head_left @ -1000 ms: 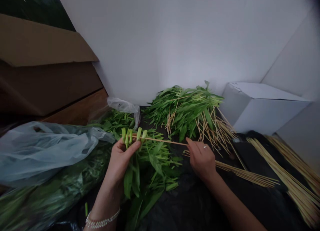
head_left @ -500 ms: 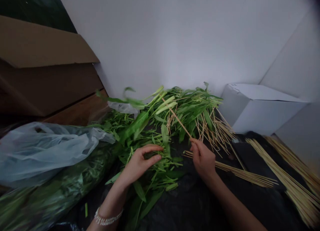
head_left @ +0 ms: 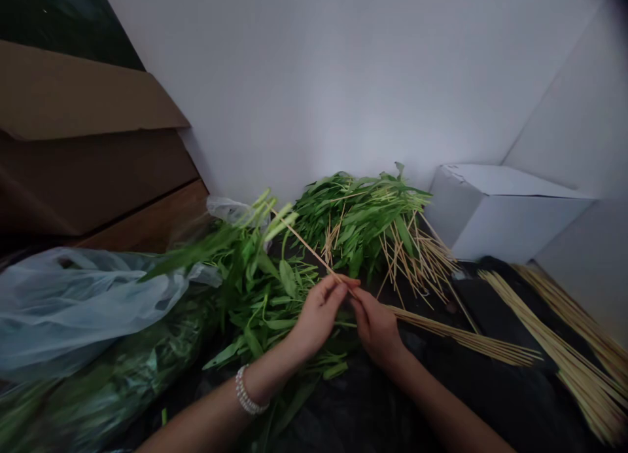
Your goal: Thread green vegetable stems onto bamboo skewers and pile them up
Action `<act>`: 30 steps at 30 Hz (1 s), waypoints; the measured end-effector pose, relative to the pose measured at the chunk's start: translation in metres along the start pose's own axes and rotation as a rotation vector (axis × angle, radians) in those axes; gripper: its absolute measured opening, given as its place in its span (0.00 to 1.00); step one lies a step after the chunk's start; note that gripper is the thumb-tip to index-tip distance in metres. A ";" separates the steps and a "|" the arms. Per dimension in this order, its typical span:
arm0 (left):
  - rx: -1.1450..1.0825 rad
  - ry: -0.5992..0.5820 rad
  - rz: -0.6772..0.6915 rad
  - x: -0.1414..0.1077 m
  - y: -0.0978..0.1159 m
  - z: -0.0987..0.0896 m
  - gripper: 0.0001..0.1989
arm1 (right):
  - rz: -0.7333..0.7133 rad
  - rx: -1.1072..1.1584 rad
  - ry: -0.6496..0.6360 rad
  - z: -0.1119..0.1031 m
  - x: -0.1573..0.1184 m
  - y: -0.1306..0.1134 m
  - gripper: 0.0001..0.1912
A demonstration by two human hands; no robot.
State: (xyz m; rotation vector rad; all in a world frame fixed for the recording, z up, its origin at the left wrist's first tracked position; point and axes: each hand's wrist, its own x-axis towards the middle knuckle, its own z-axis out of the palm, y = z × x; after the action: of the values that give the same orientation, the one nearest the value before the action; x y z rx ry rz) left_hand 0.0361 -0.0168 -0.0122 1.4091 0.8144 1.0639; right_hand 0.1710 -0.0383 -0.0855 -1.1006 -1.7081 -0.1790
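Both hands meet on the lower end of a thin wooden skewer (head_left: 305,243), which slants up and to the left. Leafy green stems (head_left: 282,218) are threaded on its far end. My left hand (head_left: 318,311), with a white beaded bracelet at the wrist, pinches the skewer between thumb and fingers. Right beside it, my right hand (head_left: 377,325) is closed around the skewer's butt end. Loose green stems and leaves (head_left: 275,309) lie under and left of my left hand. Past my right hand a small bunch of skewers (head_left: 461,335) rests on the black covering.
Against the wall is a heap of skewered greens (head_left: 366,207). To the right stand a white box (head_left: 520,211) and more skewer bundles (head_left: 564,348). A plastic bag (head_left: 93,302), bagged greens (head_left: 142,361) and a cardboard box (head_left: 93,171) occupy the left.
My left hand has moved up and right from the loose greens and closed on the skewer. My right hand has shifted slightly left, and the threaded greens have swung left.
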 end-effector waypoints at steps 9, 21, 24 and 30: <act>0.043 0.133 0.052 0.085 0.030 -0.049 0.17 | -0.130 -0.155 -0.120 -0.003 0.000 -0.005 0.18; 0.696 0.127 0.110 0.194 -0.019 -0.063 0.14 | -0.255 -0.226 -0.142 -0.006 0.004 -0.008 0.18; 0.801 0.139 0.125 0.207 -0.032 -0.054 0.13 | -0.256 -0.246 -0.157 -0.006 0.003 -0.008 0.18; 0.925 0.107 0.134 0.219 -0.045 -0.037 0.11 | -0.266 -0.303 -0.185 -0.005 0.002 -0.007 0.17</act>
State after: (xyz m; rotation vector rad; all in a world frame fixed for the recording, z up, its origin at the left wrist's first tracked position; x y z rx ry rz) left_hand 0.0827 0.2046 -0.0254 2.2045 1.4072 0.8893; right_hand 0.1694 -0.0440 -0.0790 -1.1305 -2.0391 -0.5321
